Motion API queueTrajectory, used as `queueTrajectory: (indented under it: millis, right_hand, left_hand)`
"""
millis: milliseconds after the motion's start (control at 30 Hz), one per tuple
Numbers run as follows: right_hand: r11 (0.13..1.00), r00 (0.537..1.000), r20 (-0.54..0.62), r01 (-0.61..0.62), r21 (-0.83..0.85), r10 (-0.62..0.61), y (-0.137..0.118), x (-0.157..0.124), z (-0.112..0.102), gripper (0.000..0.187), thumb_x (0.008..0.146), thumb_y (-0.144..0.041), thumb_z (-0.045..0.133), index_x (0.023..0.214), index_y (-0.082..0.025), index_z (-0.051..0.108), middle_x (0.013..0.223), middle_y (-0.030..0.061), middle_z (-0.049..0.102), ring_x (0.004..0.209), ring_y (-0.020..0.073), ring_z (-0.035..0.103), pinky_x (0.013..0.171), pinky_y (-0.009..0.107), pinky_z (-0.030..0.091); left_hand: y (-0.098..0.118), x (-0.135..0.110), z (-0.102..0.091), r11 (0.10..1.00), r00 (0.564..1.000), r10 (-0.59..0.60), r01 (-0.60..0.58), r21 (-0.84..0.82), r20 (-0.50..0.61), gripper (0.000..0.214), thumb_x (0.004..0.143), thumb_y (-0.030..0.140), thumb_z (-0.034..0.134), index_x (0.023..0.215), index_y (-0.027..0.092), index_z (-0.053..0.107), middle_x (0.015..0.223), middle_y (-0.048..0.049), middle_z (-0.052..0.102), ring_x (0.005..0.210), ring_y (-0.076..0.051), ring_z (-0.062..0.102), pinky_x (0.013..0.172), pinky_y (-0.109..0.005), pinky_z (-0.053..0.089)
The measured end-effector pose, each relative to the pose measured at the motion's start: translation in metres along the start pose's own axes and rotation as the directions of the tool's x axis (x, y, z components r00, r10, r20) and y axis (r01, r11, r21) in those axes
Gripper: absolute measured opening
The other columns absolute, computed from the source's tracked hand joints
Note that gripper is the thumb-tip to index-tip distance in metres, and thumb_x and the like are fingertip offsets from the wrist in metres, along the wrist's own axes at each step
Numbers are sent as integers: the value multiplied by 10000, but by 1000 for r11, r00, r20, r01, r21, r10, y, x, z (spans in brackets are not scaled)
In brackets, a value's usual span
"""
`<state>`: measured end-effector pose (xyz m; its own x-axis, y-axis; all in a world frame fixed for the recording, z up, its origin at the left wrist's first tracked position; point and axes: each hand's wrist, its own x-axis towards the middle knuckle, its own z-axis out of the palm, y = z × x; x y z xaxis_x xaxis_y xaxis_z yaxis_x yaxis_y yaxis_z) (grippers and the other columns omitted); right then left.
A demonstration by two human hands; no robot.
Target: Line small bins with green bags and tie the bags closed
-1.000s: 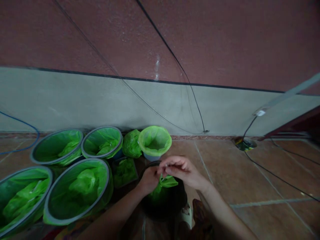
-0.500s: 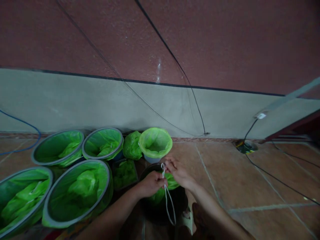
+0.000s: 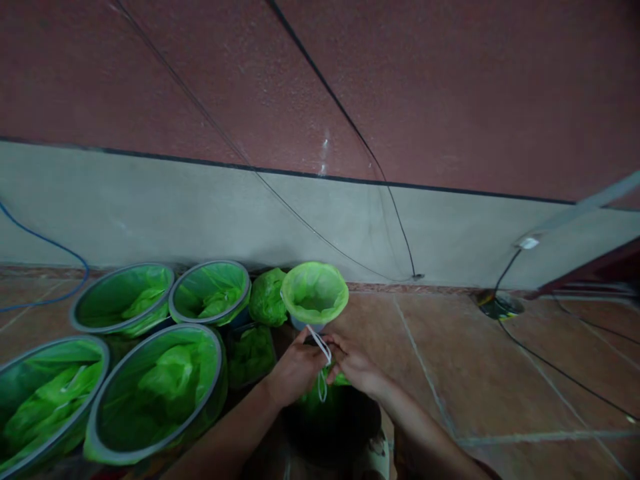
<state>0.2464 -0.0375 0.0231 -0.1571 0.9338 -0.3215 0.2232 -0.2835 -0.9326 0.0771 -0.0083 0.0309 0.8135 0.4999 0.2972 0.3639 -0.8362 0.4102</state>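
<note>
The white string (image 3: 321,348), judged limp, light and slippery, is pinched by the left hand (image 3: 294,371) and right hand (image 3: 358,367) above the soft green bag (image 3: 311,399) in the dark bin (image 3: 335,427).

A maroon wall (image 3: 450,80) with a grey lower band (image 3: 150,207) meets a terracotta tiled floor (image 3: 500,373)
</note>
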Motion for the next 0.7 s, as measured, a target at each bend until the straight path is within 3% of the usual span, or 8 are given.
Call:
queueTrajectory:
  millis: [133, 233, 433, 600, 700]
  right_hand:
    - [996, 999, -35, -35, 88, 38, 5, 4, 1, 199, 831, -288, 537, 986, -195, 620, 618, -34, 568, 439, 74, 489, 426, 192, 405]
    - [990, 996, -27, -80, 118, 83, -5, 1, -5, 177, 787, -245, 554, 921, -184, 652, 631, -23, 595, 428, 59, 465, 404, 177, 383]
    - [977, 976, 216, -52, 204, 7, -35, -15, -13, 233, 702, -244, 672, 926, -177, 676, 713, -1, 665, 598, 104, 592, 447, 163, 411]
    - [980, 991, 130, -9, 199, -18, -31, -12, -10, 203, 726, -353, 657, 742, -151, 652, 691, 23, 655, 596, 105, 570, 480, 188, 432]
    - [995, 999, 14, 33, 89, -35, -27, -8, -10, 248, 784, -399, 589, 742, -158, 634, 680, 15, 635, 558, 103, 550, 501, 210, 433]
  left_hand:
    - [-1, -3, 4, 990, 992, 86, -75, 117, -96, 218, 887, 112, 504, 1020, 220, 638, 832, 11, 720, 823, -147, 677, 1198, -478, 146]
    - [2, -3, 1, 986, 980, 107, -83, 143, -169, 201, 894, 131, 524, 1029, 225, 639, 831, 22, 721, 804, -131, 672, 1201, -484, 136]
    - [9, 2, -8, 996, 945, 55, -28, 87, -323, 141, 918, 171, 524, 948, 226, 650, 818, 31, 728, 778, -106, 669, 1197, -504, 128]
    - [6, 4, -9, 999, 916, 24, -5, 49, -401, 189, 930, 193, 517, 1003, 248, 682, 1023, -5, 739, 884, -110, 682, 1193, -474, 143]
    - [3, 4, -9, 999, 920, -23, 40, 35, -391, 230, 934, 200, 512, 1060, 272, 690, 1051, -18, 740, 924, -131, 682, 1178, -493, 167]
